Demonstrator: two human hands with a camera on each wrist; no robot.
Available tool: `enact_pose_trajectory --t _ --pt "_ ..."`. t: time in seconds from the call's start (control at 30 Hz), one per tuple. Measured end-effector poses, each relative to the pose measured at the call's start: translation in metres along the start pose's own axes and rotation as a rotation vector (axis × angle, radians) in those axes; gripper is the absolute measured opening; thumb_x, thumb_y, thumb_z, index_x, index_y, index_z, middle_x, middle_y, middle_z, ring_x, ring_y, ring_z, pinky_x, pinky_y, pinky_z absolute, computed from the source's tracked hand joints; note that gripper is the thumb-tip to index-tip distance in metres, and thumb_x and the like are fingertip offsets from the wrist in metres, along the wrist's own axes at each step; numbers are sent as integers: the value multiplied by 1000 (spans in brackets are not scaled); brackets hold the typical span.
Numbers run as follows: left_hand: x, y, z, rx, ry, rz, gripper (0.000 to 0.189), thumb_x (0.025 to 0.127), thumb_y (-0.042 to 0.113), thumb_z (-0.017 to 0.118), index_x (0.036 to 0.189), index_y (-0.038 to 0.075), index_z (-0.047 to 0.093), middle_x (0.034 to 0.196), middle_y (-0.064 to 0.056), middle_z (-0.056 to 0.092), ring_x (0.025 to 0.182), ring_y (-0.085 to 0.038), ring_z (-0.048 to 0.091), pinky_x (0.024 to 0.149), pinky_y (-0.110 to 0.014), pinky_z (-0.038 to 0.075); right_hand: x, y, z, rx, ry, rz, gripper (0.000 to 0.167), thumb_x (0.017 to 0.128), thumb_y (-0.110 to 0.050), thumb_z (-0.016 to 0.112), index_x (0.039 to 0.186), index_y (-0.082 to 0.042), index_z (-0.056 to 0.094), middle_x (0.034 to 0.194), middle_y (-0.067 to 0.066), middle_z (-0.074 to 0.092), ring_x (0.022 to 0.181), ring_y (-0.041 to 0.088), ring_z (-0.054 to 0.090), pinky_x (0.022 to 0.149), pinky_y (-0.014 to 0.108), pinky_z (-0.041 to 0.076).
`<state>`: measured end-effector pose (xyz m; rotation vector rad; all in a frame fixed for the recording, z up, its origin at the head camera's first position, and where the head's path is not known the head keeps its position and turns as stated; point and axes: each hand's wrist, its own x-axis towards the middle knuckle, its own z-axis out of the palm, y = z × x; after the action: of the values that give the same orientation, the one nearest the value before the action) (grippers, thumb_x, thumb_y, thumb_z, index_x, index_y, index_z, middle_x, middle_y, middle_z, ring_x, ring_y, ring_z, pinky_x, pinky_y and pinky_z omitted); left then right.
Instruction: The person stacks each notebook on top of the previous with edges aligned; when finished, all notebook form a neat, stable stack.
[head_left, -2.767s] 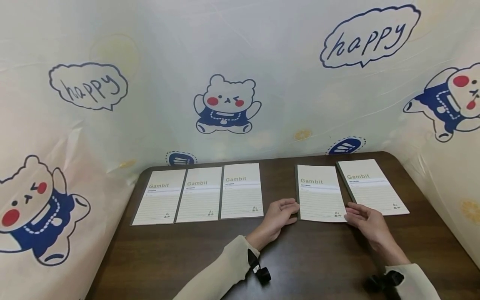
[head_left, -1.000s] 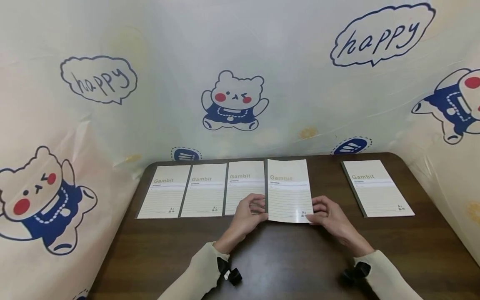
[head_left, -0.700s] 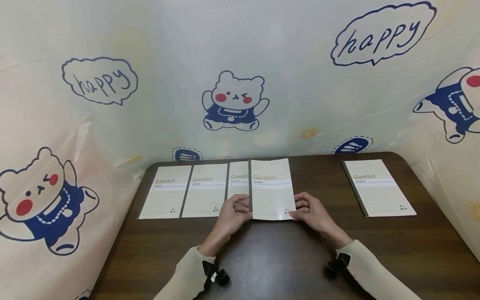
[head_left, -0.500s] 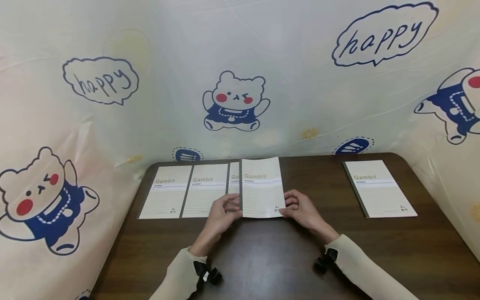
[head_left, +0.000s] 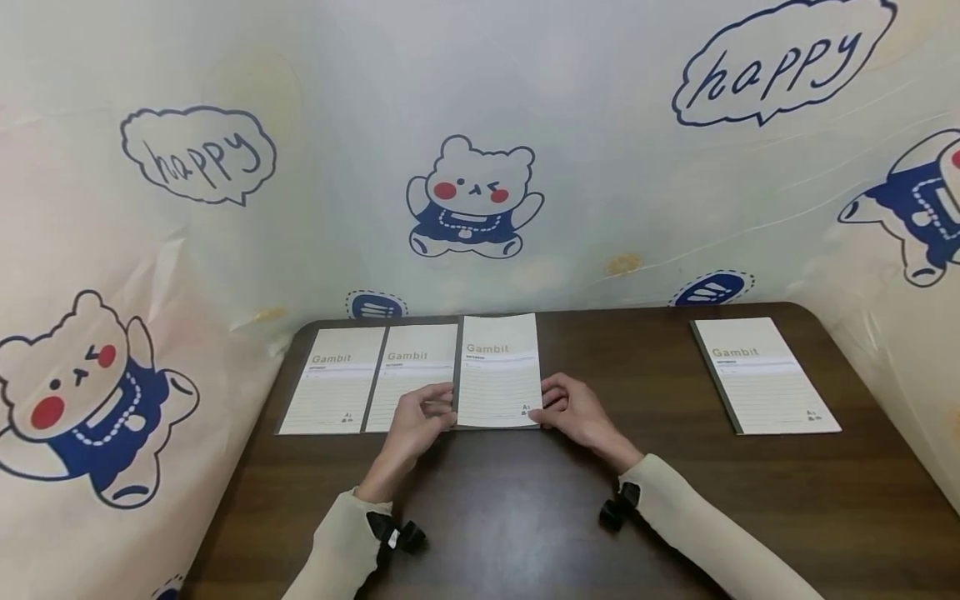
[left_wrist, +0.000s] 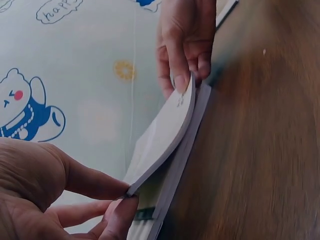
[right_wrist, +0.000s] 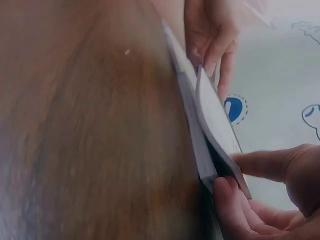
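Note:
A white Gambit notebook (head_left: pixel 498 375) with a dark spine is held by both hands near the back of the brown table. My left hand (head_left: pixel 416 421) pinches its spine edge close to the lower corner. At the lower right corner, my right hand (head_left: pixel 581 412) pinches the opposite edge between thumb and fingers. In the left wrist view the held notebook (left_wrist: pixel 160 125) bows, raised over another notebook (left_wrist: pixel 187 150) that lies beneath it. From the head view that lower notebook is hidden. The right wrist view shows the same gap between the two.
Two matching notebooks lie side by side to the left, the outer notebook (head_left: pixel 330 400) and the inner notebook (head_left: pixel 416 354), partly behind the left hand. Another notebook (head_left: pixel 765 379) lies apart at the right. A printed curtain (head_left: pixel 600 167) stands behind the table (head_left: pixel 517 517).
Both hands have carried the notebook leftward, from beside the right notebook to over the third notebook in the left row, which it now covers. The right notebook stays on the table.

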<state>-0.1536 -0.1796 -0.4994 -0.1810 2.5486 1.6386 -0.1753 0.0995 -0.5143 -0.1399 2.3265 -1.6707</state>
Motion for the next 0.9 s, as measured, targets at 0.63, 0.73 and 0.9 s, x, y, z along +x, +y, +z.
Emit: enact_pose_trajectory --t 0.63,0.73,0.9 --pt "-2 -1 -3 113 40 19 43 88 -2 75 130 2 71 121 -18 75 103 -33 75 81 -39 62 5 6 6 -296 71 -123 36 92 -19 81 124 -2 76 87 2 77 69 6 64 62 20 51" --pt "-3 -1 -2 127 44 36 42 87 -2 76 129 1 72 120 -19 75 99 -32 76 80 -39 62 4 6 7 -306 84 -118 36 92 -18 81 123 -2 76 87 2 77 70 6 64 62 20 51" --pt "-3 -4 1 145 45 70 41 87 -2 77 128 -1 71 119 -19 75 96 -31 75 83 -40 63 3 8 6 -325 99 -123 35 92 -17 81 124 -2 76 89 3 77 71 6 64 63 19 51"
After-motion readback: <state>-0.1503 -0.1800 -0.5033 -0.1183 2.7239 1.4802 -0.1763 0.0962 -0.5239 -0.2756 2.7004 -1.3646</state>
